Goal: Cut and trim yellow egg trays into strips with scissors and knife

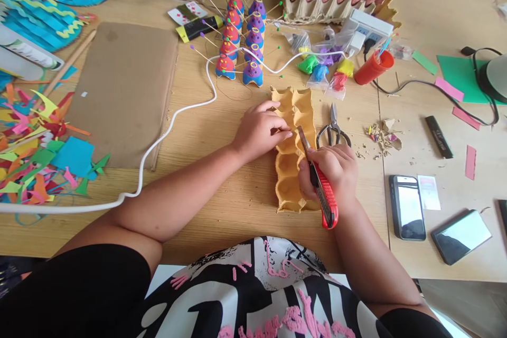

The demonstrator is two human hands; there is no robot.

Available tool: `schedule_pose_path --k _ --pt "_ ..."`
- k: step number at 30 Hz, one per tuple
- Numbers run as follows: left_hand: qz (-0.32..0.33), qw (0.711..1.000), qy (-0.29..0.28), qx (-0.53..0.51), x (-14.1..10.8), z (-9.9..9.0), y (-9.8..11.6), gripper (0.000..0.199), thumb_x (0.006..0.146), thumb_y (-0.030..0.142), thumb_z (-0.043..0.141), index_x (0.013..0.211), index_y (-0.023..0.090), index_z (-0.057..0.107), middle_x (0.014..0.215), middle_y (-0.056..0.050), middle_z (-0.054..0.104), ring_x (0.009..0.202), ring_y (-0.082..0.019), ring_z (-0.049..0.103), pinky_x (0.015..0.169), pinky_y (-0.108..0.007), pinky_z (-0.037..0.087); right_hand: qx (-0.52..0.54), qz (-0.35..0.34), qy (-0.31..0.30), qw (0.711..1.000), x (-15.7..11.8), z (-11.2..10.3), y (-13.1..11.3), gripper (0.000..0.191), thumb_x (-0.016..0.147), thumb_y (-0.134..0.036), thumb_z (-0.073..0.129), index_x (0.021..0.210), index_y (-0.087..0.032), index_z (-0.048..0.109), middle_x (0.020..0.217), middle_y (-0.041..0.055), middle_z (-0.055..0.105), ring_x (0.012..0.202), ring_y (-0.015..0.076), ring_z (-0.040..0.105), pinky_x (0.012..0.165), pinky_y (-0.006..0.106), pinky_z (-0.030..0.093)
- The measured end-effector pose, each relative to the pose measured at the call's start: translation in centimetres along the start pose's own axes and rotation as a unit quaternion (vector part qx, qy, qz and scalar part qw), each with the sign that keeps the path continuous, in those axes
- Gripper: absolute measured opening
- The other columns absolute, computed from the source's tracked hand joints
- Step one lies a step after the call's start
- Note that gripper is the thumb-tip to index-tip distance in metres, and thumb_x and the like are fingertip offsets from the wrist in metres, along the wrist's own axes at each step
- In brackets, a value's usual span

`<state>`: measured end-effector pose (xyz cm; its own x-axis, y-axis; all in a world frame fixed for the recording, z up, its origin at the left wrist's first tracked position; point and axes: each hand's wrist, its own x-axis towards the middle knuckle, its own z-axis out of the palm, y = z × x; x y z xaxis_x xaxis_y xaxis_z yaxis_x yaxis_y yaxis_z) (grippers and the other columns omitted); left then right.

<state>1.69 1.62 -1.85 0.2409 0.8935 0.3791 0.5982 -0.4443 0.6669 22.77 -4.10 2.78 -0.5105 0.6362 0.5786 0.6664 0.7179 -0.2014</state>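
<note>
A yellow egg-carton strip [288,166], two cups wide, lies hollow side up on the table in front of me. My left hand [261,129] rests on its left edge, the thumb and fingers bent over the rim and pressing the card. A red utility knife [325,193] is gripped in my right hand [335,171], its blade pointing away from me over the strip's middle ridge. Whether the blade touches the card I cannot tell. Just beyond my right hand lie scissors [333,125] with black handles.
Painted red and purple egg-cup figures [253,37] with pins stand beyond the strip. A white cable [174,116] crosses the table on the left. Cardboard [122,90] and paper scraps [39,153] lie left; phones [407,208], a red cup [374,67] and a power strip [368,26] are right.
</note>
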Motion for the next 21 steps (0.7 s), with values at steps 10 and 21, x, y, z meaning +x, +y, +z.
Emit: schedule_pose_path --k 10,21 --pt "0.002 1.0 -0.005 0.01 0.03 -0.03 0.0 0.011 0.085 0.032 0.077 0.078 0.023 0.079 0.073 -0.003 0.074 0.128 -0.032 0.063 0.107 -0.046 0.048 0.005 0.025 0.0 1.0 0.35 0.17 0.05 0.014 0.086 -0.024 0.063 0.096 -0.024 0.053 0.071 -0.0013 0.067 0.06 0.0183 0.062 0.068 0.035 0.045" --pt "-0.007 1.0 -0.01 0.01 -0.04 -0.08 0.15 0.012 0.085 0.033 0.076 0.079 0.023 0.079 0.077 -0.003 0.076 0.13 -0.031 0.062 0.108 -0.046 0.047 -0.009 0.029 -0.013 0.999 0.59 0.55 0.08 0.01 0.089 -0.02 0.056 0.096 -0.025 0.051 0.07 -0.0013 0.065 0.062 0.0188 0.061 0.068 0.035 0.043"
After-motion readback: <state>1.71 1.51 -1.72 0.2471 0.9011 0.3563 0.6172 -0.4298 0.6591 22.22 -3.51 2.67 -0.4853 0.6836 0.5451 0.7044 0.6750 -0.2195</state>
